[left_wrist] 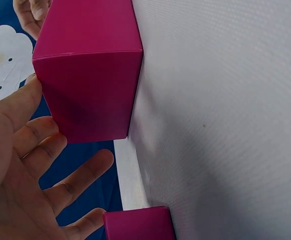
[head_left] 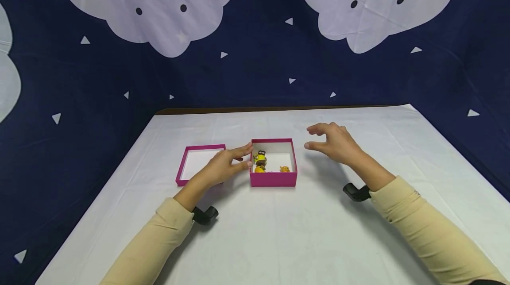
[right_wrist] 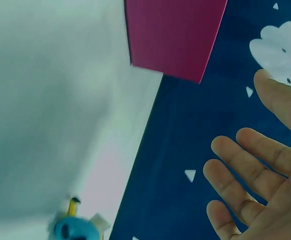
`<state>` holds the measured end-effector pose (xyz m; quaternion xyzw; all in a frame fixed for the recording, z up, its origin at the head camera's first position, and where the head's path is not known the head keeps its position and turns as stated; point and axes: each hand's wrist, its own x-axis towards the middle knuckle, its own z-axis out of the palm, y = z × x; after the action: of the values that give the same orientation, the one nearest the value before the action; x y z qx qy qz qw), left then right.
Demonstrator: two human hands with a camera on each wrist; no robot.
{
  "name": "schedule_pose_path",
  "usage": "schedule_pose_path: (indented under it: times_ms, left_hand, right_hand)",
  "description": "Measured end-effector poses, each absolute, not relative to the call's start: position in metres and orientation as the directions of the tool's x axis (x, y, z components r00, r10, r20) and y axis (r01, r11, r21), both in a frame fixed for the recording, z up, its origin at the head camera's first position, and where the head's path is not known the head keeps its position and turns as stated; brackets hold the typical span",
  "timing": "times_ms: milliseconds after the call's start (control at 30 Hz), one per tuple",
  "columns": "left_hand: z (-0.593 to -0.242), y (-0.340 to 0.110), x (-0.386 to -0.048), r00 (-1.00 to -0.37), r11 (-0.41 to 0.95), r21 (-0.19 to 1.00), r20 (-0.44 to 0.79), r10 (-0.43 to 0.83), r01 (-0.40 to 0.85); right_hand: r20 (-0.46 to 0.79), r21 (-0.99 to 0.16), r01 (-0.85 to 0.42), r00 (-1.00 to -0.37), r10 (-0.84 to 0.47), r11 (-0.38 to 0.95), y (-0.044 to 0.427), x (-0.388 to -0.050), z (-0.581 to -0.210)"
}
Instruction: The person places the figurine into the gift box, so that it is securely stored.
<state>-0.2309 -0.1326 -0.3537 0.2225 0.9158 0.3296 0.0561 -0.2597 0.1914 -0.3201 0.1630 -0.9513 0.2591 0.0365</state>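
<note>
A magenta box (head_left: 273, 179) with a white inside stands on the table. In it lie a yellow minion figure (head_left: 260, 158), a second yellow piece (head_left: 260, 169) below it and a small orange-yellow figure (head_left: 284, 169) at the right. My left hand (head_left: 225, 166) touches the box's left side with its fingertips, fingers extended, as the left wrist view also shows. Off to the right of the box, my right hand (head_left: 335, 142) hovers with spread, slightly bent fingers and nothing in them. A blurred blue toy (right_wrist: 75, 227) shows low in the right wrist view.
Left of the box lies the matching magenta lid (head_left: 205, 147), inside up, partly behind my left hand. A white cloth (head_left: 271, 236) covers the table. Behind it hangs a dark blue curtain (head_left: 255, 77) with white clouds and triangles.
</note>
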Motion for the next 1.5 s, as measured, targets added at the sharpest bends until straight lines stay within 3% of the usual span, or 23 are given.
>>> schedule_pose_path:
  times_ms: [1000,1500]
  left_hand:
    - [-0.355,-0.133,-0.231,-0.894,0.677,0.636,0.045,0.446,0.37]
    - [-0.356,-0.134,-0.232,-0.889,0.68,0.626,0.048,0.456,0.382]
  right_hand:
    - [0.026,-0.402,-0.255,-0.963,-0.268,0.879,0.258,-0.27,-0.343]
    - [0.02,-0.354,-0.303,-0.948,-0.316,0.885,0.27,-0.274,-0.357]
